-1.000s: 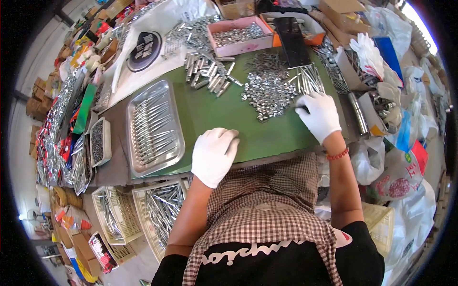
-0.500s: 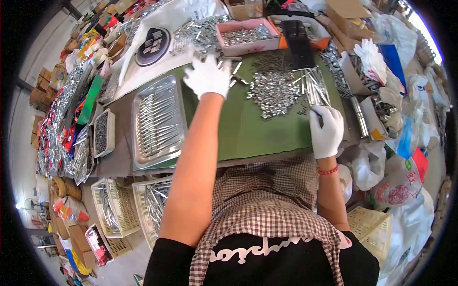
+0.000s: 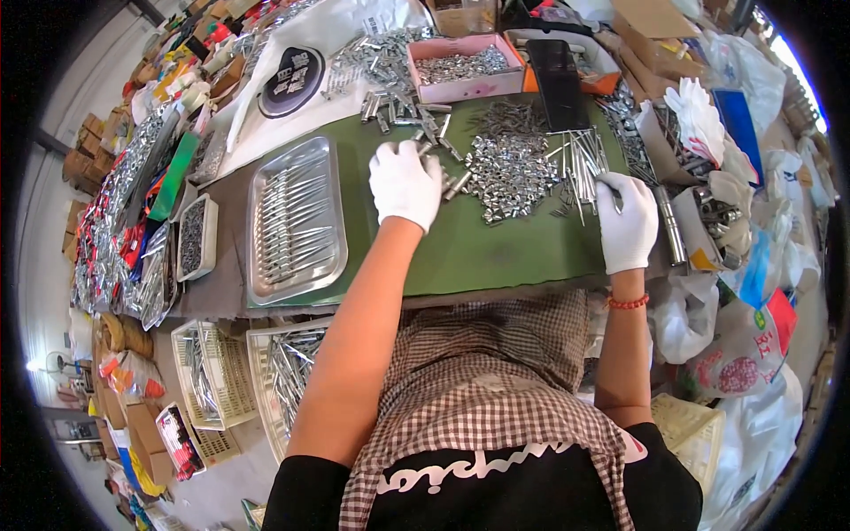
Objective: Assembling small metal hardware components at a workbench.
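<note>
My left hand [image 3: 405, 181], in a white glove, is stretched out over the green mat [image 3: 496, 252]. Its fingers are curled on short metal tubes [image 3: 456, 183] at the edge of a heap of small shiny metal pieces [image 3: 509, 177]. More short tubes [image 3: 398, 111] lie scattered farther back. My right hand [image 3: 627, 221], also gloved, rests at the mat's right side with its fingertips pinched on a thin rod from the bundle of thin metal rods [image 3: 580, 164]. A steel tray [image 3: 266, 283] holding rows of finished rods sits left of my left arm.
A pink box of metal parts [image 3: 465, 71] and a black flat case [image 3: 562, 84] stand at the back. Spare white gloves [image 3: 699, 111] and boxes crowd the right. White baskets of rods [image 3: 283, 380] sit below the table's front edge. Trays of parts line the left.
My left hand went from the mat's front edge out to the far tubes, then drew back toward the heap. My right hand shifted slightly right and stays at the thin rods.
</note>
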`<state>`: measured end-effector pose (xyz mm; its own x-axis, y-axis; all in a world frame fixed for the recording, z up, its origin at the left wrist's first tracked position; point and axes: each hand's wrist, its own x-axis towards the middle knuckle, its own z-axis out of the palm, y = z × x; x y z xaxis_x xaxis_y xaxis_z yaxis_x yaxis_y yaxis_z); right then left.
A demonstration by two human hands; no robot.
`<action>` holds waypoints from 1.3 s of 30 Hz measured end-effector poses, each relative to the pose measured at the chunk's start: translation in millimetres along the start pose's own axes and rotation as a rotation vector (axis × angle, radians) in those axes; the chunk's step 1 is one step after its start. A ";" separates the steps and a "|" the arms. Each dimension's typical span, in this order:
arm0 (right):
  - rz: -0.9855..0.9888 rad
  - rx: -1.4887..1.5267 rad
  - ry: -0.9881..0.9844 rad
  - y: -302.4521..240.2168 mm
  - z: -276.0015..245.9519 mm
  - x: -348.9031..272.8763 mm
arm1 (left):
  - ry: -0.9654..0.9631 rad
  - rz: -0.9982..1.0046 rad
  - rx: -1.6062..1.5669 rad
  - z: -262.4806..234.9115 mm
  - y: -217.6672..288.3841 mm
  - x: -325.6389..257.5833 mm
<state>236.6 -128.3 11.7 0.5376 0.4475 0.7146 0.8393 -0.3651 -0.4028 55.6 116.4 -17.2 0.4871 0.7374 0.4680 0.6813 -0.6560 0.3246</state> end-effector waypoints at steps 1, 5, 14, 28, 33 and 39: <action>-0.005 0.007 -0.016 -3.4 0.3 3.2 | -0.028 0.007 -0.020 -5.7 2.0 -5.6; -0.148 0.048 -0.175 -29.7 9.2 18.6 | -0.014 0.049 -0.075 -12.8 1.6 -17.4; -0.475 -0.131 -0.470 -93.0 130.9 88.7 | 0.136 0.015 -0.256 -2.4 -11.3 -15.3; -0.591 -0.420 -0.834 -111.9 185.4 140.7 | 0.088 -0.032 -0.320 -2.2 -22.8 0.5; -0.568 -0.184 -0.734 -96.8 139.0 134.1 | 0.081 -0.023 -0.336 -3.2 -27.2 -6.2; -0.537 -0.128 -0.820 -57.8 74.8 89.4 | 0.055 0.009 -0.178 -17.0 -13.3 -6.0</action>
<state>242.1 -6.2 56.2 0.0182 0.9889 0.1472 0.9991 -0.0122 -0.0417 34.3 118.0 -10.4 0.4590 0.7246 0.5141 0.5670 -0.6844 0.4585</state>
